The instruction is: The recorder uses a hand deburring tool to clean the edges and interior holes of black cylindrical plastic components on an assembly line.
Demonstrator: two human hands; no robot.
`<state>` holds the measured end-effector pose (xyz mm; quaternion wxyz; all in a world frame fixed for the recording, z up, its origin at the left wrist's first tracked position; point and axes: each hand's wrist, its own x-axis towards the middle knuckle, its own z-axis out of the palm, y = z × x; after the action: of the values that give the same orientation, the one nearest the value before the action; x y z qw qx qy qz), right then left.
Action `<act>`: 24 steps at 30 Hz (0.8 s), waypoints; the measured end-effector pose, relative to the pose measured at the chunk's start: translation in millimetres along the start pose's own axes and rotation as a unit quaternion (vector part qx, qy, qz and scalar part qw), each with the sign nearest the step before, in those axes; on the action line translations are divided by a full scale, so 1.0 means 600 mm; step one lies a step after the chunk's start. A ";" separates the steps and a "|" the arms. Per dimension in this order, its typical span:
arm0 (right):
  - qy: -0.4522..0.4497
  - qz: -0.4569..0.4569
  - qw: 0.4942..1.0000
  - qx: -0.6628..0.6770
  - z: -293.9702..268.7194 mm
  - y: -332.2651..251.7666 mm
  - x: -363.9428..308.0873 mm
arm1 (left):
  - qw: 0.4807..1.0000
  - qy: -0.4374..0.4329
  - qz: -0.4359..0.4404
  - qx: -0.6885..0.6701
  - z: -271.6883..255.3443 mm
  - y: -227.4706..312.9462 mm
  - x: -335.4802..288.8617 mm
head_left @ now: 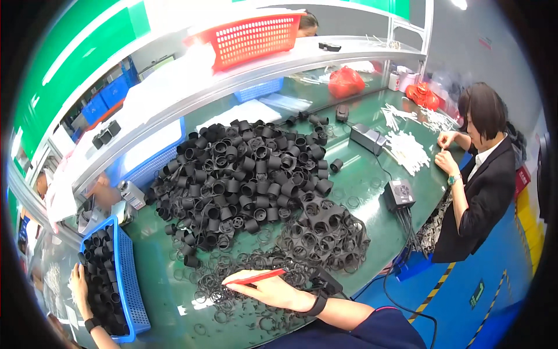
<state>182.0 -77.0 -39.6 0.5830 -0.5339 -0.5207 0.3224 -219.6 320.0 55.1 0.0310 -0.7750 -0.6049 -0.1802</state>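
My right hand is closed around a slim red pen-shaped tool, over thin black rings and scraps on the table. My left hand is at the left side of a blue plastic basket, its fingers stretched out beside the black cylindrical caps inside. No part shows in its fingers. A large heap of similar black caps covers the middle of the table. Flat black webbing with round holes lies to its right.
The green table also carries a dark power box, a fan-cooled box with cables, and white sticks. A red basket stands on the overhead shelf. A co-worker sits at the right, hands raised together.
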 end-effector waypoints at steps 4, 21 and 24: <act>-0.008 0.007 1.000 -0.005 -0.006 -0.001 -0.003 | 0.999 -0.001 0.002 -0.040 -0.023 0.021 -0.012; 0.026 0.017 1.000 0.007 -0.018 -0.009 -0.010 | 0.777 0.130 0.167 -0.593 -0.235 0.308 -0.307; 0.037 0.043 0.998 -0.015 -0.025 -0.016 -0.011 | 0.754 0.045 0.227 -0.615 -0.256 0.409 -0.386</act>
<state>193.0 -89.8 -30.2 0.5792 -0.5762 -0.4803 0.3193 -70.9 -0.7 166.6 -0.3846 -0.7329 -0.1676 -0.5356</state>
